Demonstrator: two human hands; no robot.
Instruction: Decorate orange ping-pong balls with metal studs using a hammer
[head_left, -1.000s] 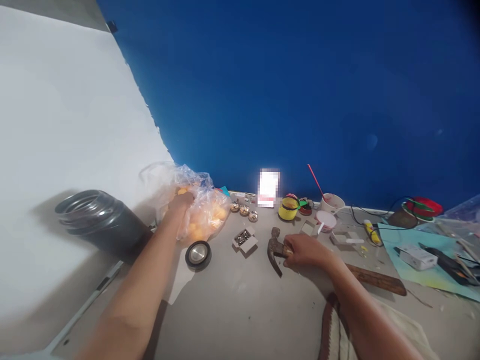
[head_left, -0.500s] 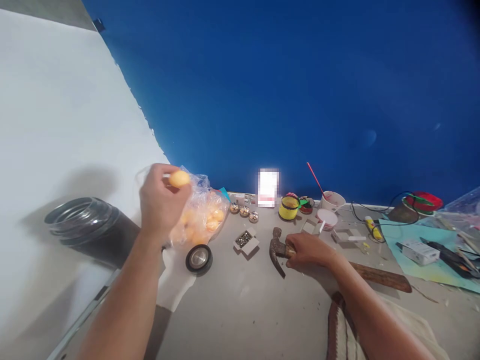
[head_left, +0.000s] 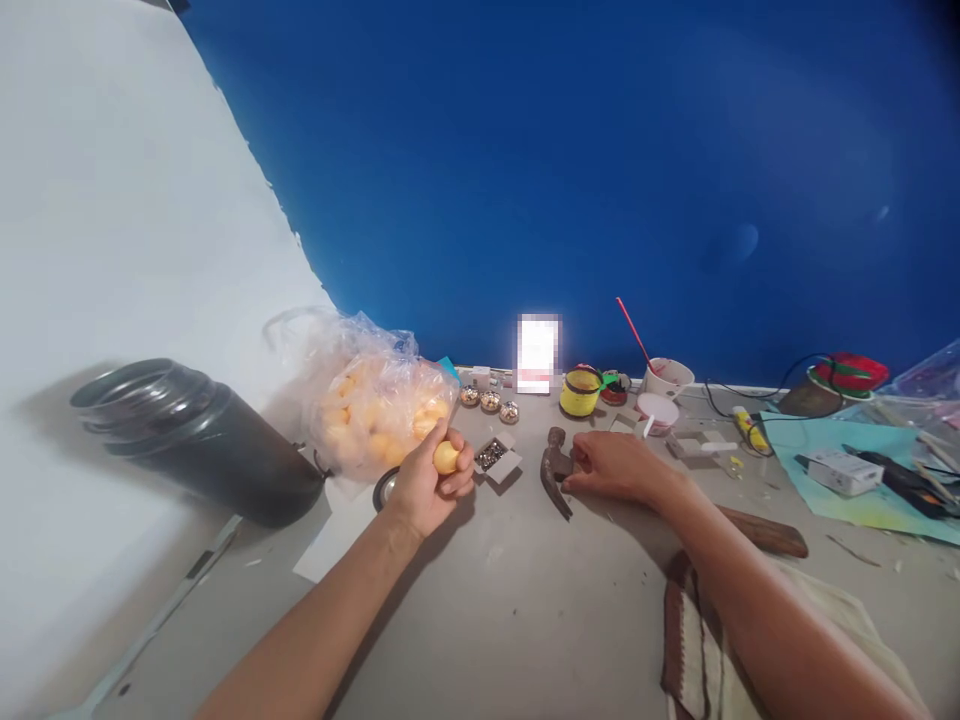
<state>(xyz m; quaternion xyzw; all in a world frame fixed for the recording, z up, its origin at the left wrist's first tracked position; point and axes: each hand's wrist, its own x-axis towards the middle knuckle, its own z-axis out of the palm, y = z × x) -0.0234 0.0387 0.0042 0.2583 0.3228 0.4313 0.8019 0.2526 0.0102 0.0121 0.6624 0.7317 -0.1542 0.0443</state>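
My left hand (head_left: 429,482) is closed around a small orange ball (head_left: 445,457), held just above the grey table between a clear plastic bag of orange balls (head_left: 375,405) and a small open box of nails (head_left: 495,456). My right hand (head_left: 616,467) rests closed on the neck of a rusty claw hammer (head_left: 555,480), which lies flat with its wooden handle (head_left: 761,530) running right under my forearm.
A dark ribbed jar (head_left: 187,435) lies on its side at the left. A roll of black tape (head_left: 384,487) sits behind my left hand. Small cups (head_left: 666,378), a yellow tin (head_left: 579,392), metal caps (head_left: 490,400) and cables line the blue wall. A teal sheet (head_left: 847,480) carries tools at right.
My left hand drew an orange ball out of the bag, lifted it, then brought it down and right toward the box of nails. The right hand stayed on the hammer.
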